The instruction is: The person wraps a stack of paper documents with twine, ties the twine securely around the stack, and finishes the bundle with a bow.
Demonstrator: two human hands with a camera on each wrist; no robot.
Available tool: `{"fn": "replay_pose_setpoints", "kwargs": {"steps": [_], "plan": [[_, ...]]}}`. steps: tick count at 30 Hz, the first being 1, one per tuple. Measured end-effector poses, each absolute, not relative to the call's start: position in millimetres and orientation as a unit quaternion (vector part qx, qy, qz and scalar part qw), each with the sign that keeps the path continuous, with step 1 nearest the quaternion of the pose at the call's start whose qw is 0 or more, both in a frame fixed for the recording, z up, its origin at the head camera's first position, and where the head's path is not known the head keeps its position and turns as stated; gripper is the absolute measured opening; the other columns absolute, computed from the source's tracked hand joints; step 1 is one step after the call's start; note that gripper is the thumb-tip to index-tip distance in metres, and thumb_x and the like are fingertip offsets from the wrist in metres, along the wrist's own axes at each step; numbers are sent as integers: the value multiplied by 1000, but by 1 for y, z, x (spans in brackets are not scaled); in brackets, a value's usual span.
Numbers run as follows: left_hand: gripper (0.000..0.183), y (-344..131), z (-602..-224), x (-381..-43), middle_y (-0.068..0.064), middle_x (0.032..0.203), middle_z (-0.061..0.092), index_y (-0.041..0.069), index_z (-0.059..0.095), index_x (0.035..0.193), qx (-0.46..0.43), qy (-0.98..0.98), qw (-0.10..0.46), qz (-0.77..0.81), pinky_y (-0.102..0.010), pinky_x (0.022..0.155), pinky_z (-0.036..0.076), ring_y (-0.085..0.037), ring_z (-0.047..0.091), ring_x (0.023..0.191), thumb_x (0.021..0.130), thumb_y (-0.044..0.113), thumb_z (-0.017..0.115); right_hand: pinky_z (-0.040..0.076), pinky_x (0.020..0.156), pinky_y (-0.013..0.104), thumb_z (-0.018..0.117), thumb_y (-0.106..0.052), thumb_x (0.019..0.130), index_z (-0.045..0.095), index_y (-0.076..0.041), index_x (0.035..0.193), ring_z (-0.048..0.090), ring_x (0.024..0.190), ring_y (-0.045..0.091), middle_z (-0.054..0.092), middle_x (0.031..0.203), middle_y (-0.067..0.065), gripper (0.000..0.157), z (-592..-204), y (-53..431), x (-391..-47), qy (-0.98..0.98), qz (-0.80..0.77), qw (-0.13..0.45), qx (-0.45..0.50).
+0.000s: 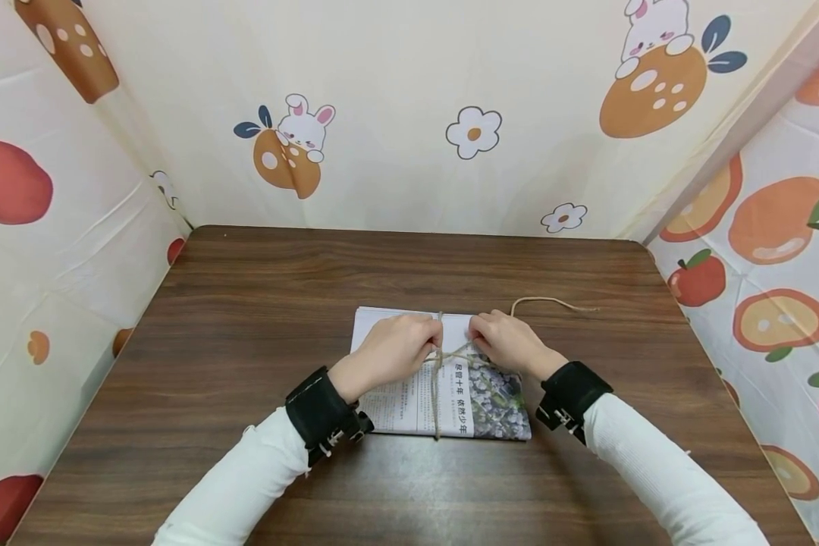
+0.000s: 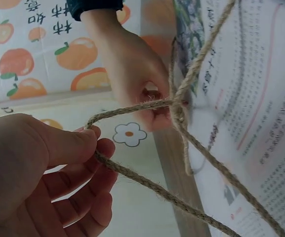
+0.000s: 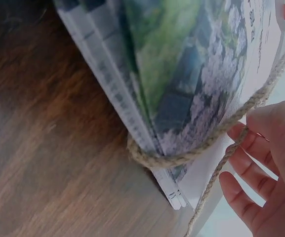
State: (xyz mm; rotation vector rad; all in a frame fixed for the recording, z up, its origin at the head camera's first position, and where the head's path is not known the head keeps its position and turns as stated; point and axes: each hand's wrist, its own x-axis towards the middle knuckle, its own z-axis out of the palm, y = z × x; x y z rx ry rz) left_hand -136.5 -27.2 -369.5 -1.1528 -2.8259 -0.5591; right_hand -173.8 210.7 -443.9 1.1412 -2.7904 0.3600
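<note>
A folded stack of newspapers (image 1: 399, 409) lies on the table, with a flower photo on its right part. Jute twine (image 1: 436, 402) runs round it both ways and crosses on top. In the left wrist view, the thumb and index finger of my left hand (image 2: 38, 153) pinch a bend of the twine (image 2: 154, 187) beside the crossing. My right hand (image 1: 508, 341) pinches another stretch of twine to the right of the crossing. The right wrist view shows that hand's thumb and index finger on the cord, while the other fingers are loosely bent.
The brown wooden table (image 1: 246, 303) extends around the stack. Beyond my right hand a loose twine end (image 1: 560, 302) trails on the tabletop. Printed cloth walls (image 1: 396, 167) enclose the back and both sides. Each wrist wears a black band (image 1: 321, 409).
</note>
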Motion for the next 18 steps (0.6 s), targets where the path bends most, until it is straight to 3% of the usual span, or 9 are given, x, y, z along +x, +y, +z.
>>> {"fn": "replay_pose_setpoints", "kwargs": {"steps": [18], "plan": [[6,-20,-369,-145,7,82,60,17,61,85,-365,-913,14,-180,-22,55,41,-7,52,68,89,14,58,39,65,31,60,-7,87,57,-11,87,49,73,17,57,83,1,5,-443,213,-174,-916,123,38,380]]}}
